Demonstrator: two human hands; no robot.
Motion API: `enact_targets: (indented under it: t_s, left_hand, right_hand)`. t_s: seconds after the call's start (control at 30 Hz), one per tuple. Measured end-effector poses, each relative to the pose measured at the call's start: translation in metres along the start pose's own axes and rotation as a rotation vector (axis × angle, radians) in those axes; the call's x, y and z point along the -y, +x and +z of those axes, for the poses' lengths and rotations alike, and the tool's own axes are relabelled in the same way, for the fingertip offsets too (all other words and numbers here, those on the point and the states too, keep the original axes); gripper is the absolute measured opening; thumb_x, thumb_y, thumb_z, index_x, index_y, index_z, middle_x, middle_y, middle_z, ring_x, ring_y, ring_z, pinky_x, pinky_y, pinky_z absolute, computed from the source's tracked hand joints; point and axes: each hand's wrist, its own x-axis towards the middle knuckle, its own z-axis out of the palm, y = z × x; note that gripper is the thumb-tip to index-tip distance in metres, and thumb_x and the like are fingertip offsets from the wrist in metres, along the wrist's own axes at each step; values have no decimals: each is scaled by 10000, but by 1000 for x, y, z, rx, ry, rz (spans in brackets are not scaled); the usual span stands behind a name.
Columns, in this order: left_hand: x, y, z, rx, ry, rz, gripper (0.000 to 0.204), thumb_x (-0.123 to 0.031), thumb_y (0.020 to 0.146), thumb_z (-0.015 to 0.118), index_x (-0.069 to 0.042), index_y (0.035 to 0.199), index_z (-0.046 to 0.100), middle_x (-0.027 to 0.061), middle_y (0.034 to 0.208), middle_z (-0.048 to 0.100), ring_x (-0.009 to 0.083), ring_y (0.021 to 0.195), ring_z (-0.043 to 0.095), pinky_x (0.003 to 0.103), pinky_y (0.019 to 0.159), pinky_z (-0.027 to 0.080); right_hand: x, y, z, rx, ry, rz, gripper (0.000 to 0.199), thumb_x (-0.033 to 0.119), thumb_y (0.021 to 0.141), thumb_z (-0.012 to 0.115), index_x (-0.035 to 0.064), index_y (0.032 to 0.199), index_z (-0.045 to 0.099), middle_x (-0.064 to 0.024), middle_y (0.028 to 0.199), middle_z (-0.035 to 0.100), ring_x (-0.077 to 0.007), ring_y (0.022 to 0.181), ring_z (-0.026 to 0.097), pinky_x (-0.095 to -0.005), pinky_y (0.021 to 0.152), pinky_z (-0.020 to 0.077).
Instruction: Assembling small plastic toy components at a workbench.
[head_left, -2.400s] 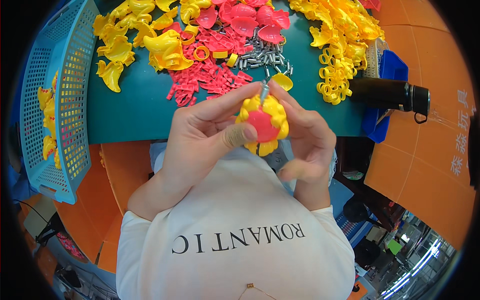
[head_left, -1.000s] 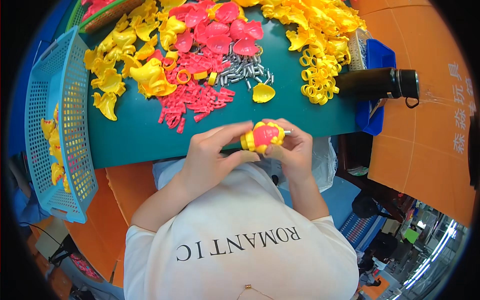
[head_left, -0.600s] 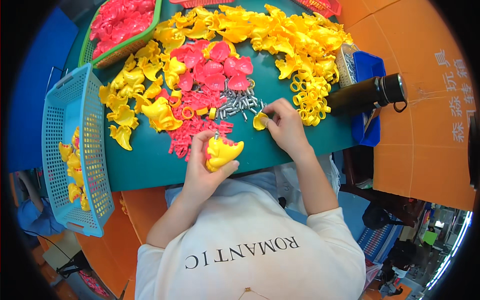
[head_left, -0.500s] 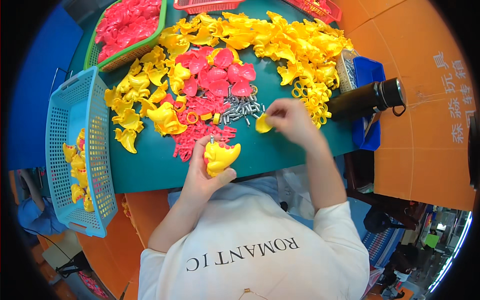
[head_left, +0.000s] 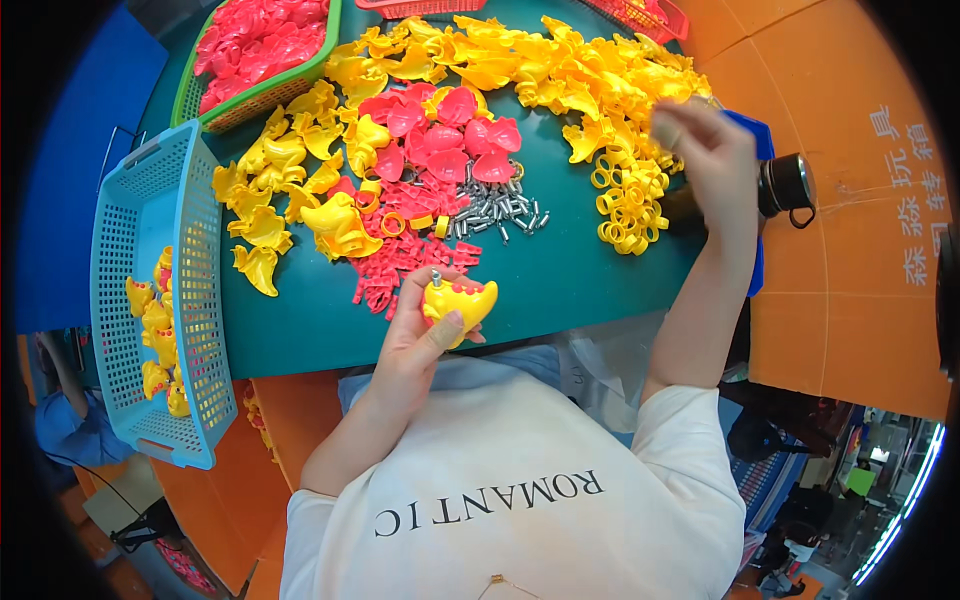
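Note:
My left hand (head_left: 412,335) is closed round a yellow toy figure (head_left: 462,306) with red bumps along its back. A short metal pin (head_left: 436,277) sticks up from its top. My right hand (head_left: 705,150) is over the right end of a heap of yellow plastic shell pieces (head_left: 600,75), close to a blue bin (head_left: 757,140). Its fingers are smeared by motion, and whether they hold anything cannot be made out. Below that hand lie several yellow rings (head_left: 630,205). Small metal pins (head_left: 500,210) and small red plastic parts (head_left: 425,262) lie loose ahead of my left hand.
Red shell pieces (head_left: 445,138) are piled mid-table. A light blue basket (head_left: 210,330) at the left holds several yellow figures. A green basket (head_left: 215,122) of red pieces stands at the far left. A black bottle (head_left: 785,190) lies at the right, partly behind my forearm.
My right hand has moved right and away from me, over the yellow heap; the yellow shell piece it pinched no longer shows in it. My left hand has shifted slightly right with the figure.

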Motion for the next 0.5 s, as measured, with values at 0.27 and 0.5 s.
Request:
enact_targets:
  t_s: [0.27,0.5]
  left_hand:
    - [7,7,0,80,67,67,458,-109,881,615,-54,1290,417,132,1254,513,228,1136,526,376,959,435]
    - [14,13,7,154,71,104,455,-29,855,658,-32,1263,457,117,1260,505,181,1168,496,327,1005,385]
  right_hand:
    - [-58,-94,16,111,-276,159,202,79,720,740,-13,891,685,-62,786,630,-156,697,588,-265,635,464]
    - [-80,-108,46,-36,-449,-184,115,5,724,718,-17,821,661,-98,903,577,-211,838,579,-316,735,475]
